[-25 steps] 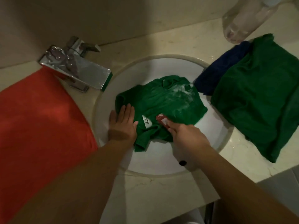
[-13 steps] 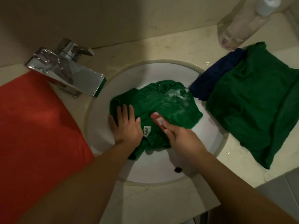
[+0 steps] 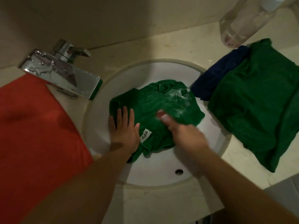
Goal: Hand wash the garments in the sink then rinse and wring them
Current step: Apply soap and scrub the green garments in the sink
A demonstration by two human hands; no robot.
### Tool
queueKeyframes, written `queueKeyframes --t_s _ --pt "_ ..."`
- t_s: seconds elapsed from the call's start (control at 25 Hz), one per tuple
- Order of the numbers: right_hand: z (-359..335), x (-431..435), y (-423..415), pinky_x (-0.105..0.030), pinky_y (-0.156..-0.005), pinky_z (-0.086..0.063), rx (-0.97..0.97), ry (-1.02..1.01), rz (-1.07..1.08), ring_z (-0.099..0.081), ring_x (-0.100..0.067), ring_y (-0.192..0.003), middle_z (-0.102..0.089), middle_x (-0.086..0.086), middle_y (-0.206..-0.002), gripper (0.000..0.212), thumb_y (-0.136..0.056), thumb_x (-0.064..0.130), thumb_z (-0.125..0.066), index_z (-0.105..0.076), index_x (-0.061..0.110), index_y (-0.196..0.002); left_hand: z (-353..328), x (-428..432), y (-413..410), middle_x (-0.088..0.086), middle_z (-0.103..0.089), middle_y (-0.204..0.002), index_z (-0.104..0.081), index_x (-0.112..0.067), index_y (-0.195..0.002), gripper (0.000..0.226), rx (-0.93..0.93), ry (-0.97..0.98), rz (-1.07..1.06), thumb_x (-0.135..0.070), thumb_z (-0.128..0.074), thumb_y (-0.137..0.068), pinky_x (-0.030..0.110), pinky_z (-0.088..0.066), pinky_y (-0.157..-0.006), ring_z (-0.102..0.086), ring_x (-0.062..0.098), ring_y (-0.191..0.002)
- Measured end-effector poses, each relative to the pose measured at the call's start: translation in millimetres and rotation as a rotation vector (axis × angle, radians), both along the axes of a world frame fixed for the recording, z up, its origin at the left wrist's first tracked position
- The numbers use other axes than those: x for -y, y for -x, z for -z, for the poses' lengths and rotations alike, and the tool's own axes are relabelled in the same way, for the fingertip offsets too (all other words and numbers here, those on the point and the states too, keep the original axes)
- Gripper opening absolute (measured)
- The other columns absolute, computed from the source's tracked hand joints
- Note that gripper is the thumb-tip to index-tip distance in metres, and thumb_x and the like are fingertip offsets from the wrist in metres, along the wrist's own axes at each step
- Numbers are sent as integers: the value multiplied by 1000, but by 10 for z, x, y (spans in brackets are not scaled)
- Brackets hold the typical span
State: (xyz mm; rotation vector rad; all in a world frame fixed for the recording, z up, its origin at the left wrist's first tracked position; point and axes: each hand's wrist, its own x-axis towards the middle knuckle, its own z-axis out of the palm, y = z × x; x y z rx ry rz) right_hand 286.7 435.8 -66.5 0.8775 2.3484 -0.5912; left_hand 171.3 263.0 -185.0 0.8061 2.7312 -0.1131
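Observation:
A wet green garment (image 3: pixel 155 102) lies crumpled in the white round sink (image 3: pixel 161 175), with white suds on its right part and a white label near its lower edge. My left hand (image 3: pixel 124 131) presses flat on the garment's left side, fingers straight. My right hand (image 3: pixel 182 135), blurred by motion, grips a small red and white bar (image 3: pixel 161 114), probably soap, against the cloth near its middle.
A chrome tap (image 3: pixel 64 73) stands at the sink's back left. An orange cloth (image 3: pixel 32 126) covers the counter on the left. A green garment (image 3: pixel 258 102) and a dark blue one (image 3: pixel 216 78) lie on the right counter. A clear bottle (image 3: pixel 242 21) stands behind them.
My right hand has slid the red and white bar up and to the right across the green garment. My left hand keeps pressing the cloth's left side.

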Motion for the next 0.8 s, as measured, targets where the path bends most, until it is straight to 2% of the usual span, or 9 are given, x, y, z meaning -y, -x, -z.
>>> queueKeyframes --t_s 0.08,0.16,0.24,0.36,0.4,0.48,0.56,0.68,0.8 --pt "-19 -539 -11 -48 -86 -55 42 -74 175 -65 -36 -89 -64 -13 -102 40 -108 43 -33 -38 59 -144 33 1 -4 8 -3 -171 2 -20 -162 66 -7 -23 0 -44 5 -101 53 1 -124 -1 28 -157" --pt "-60 -664 54 -47 -86 -52 42 -146 185 -62 -39 -89 -62 -17 -103 41 -109 43 -32 -37 56 -148 71 12 -23 9 -11 -170 -5 -19 -162 62 -45 -73 -3 -42 -1 -105 54 -4 -125 -8 29 -157" --pt "21 -326 256 -43 -79 -51 14 -48 97 -58 -31 -77 -60 -13 -92 36 -111 43 -31 -46 43 -144 115 17 -30 10 -18 -168 -15 -17 -162 63 -62 -117 -20 -43 -11 -105 55 -8 -124 -14 30 -156" --pt "163 82 376 -43 -80 -54 22 67 -198 -65 -32 -86 -64 -14 -98 40 -112 44 -27 -33 43 -151 148 4 -40 13 -24 -167 -24 -14 -161 62 -99 -166 -24 -40 -21 -105 55 -11 -124 -19 31 -154" --pt "170 -58 373 -44 -83 -55 18 25 -174 -66 -32 -90 -65 -14 -101 41 -112 46 -27 -35 42 -152 149 1 -41 13 -24 -166 -25 -13 -161 62 -100 -172 -28 -40 -21 -105 55 -11 -124 -20 31 -154" --pt "156 -545 299 -47 -91 -54 34 -61 81 -67 -38 -100 -67 -19 -112 42 -111 50 -28 -42 44 -150 131 -8 -36 12 -22 -167 -23 -13 -161 64 -77 -163 -37 -41 -17 -104 55 -12 -124 -18 29 -155" --pt "70 -807 184 -50 -92 -52 3 -209 187 -65 -45 -105 -66 -23 -120 42 -110 48 -31 -37 52 -152 122 -6 -43 10 -19 -168 -20 -14 -162 65 -52 -150 -44 -42 -14 -104 54 -12 -124 -15 28 -156" --pt "94 -372 329 -42 -75 -53 -63 -59 189 -66 -34 -86 -66 -14 -97 42 -112 44 -29 -35 48 -153 120 -8 -37 11 -23 -167 -25 -13 -160 64 -68 -158 -54 -41 -19 -103 54 -14 -124 -20 28 -155" --pt "163 30 368 -40 -70 -56 14 78 -126 -66 -28 -78 -60 -5 -86 39 -112 43 -30 -30 46 -152 129 -13 -43 12 -27 -166 -28 -13 -159 64 -87 -146 -40 -41 -23 -103 55 -16 -123 -23 29 -153"
